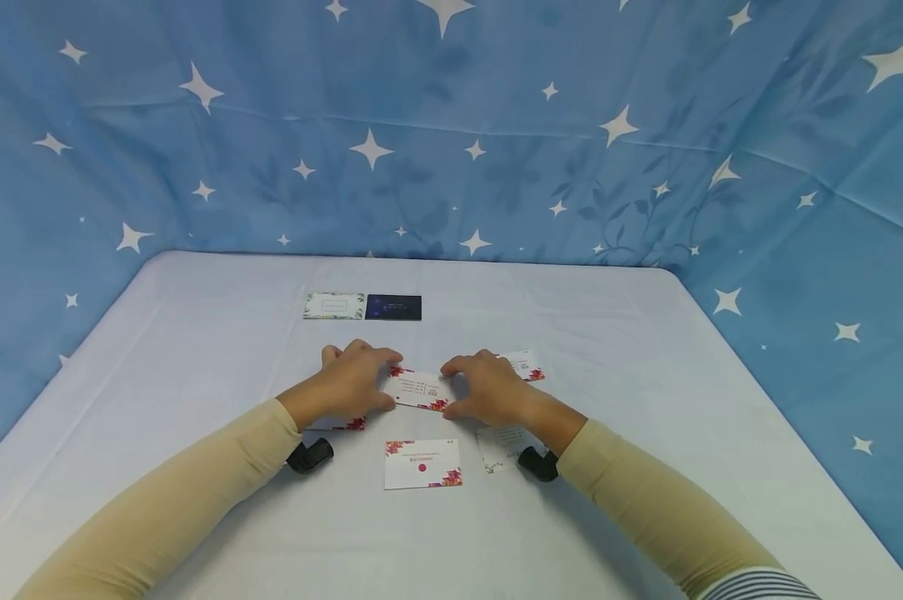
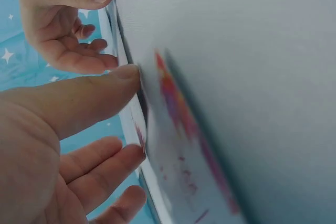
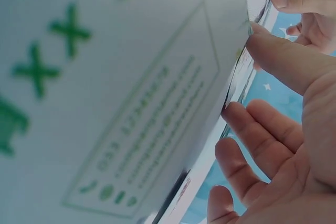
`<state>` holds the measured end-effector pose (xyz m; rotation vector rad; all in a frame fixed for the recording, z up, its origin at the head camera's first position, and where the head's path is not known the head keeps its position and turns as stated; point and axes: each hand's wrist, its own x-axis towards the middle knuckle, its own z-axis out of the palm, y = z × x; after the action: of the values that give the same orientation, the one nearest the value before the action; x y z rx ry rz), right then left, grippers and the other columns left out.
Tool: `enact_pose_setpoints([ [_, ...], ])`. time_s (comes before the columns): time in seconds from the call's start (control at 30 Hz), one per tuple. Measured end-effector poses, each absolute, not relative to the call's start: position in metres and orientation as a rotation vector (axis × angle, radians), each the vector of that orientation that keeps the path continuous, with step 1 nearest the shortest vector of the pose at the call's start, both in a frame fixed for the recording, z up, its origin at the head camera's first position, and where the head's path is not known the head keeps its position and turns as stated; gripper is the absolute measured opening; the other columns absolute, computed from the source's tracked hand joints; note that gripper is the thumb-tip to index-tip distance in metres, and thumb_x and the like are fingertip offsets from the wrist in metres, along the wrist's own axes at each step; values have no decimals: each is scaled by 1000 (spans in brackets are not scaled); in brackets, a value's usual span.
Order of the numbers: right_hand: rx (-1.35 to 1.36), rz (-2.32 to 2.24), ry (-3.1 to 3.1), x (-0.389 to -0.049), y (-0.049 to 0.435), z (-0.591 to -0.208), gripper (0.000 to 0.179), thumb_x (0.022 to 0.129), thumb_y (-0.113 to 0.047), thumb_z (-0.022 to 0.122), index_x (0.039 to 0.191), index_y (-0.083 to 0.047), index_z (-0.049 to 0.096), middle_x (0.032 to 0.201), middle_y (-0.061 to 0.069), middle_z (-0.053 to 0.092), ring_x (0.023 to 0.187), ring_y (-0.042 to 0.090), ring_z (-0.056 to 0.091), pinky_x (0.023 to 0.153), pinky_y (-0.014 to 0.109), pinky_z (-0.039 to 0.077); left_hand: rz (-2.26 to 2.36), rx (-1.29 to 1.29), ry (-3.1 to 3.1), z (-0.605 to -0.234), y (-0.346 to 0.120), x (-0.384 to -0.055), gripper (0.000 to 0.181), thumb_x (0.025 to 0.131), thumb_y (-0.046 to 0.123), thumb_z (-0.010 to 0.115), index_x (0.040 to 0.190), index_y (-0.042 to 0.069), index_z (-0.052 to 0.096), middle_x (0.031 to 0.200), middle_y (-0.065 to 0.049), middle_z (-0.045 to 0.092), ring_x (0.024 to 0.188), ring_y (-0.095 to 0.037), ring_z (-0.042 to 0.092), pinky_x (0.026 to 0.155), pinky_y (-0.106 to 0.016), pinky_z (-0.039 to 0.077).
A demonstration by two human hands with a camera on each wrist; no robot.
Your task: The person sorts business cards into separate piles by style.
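A white business card (image 1: pixel 416 388) with red floral corners lies between my two hands. My left hand (image 1: pixel 352 382) pinches its left end between thumb and fingers. At the opposite end, the thumb and fingers of my right hand (image 1: pixel 495 390) grip the long edges. Below my left palm, a red-cornered card (image 2: pixel 191 161) is partly hidden. My right wrist overlaps a card with green print (image 3: pixel 147 103). Behind my right hand another red floral card (image 1: pixel 525 364) shows partly. Nearer to me lies a card with a red dot (image 1: pixel 421 475).
Toward the back of the white table (image 1: pixel 219 333), a leaf-bordered card (image 1: pixel 334 313) and a dark blue card (image 1: pixel 393 308) lie side by side. Black devices (image 1: pixel 311 456) sit under both wrists. A blue star-patterned curtain (image 1: pixel 391 192) hangs behind the table.
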<state>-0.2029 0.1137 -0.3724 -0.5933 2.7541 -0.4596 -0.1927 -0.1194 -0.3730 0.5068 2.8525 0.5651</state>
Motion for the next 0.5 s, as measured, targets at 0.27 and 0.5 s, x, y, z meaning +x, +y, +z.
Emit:
enact_pose_setpoints([
  [0.27,-581,-469,2742,-205,112,-374,60,82,-34,82,137,-21,62,125,3,59,111,25,50,96,51,44,601,549,2848,-377,-123,-199,58,80,29,86,132,15,64,121,1,64,121,-26,45,95,-55,21],
  [0.5,-606,-510,2766,-211,116,-367,66,82,-38,82,140,-19,59,134,3,57,122,26,47,100,50,41,656,565,2855,-372,-121,-207,58,82,29,84,134,16,62,127,1,62,125,-26,44,94,-52,23],
])
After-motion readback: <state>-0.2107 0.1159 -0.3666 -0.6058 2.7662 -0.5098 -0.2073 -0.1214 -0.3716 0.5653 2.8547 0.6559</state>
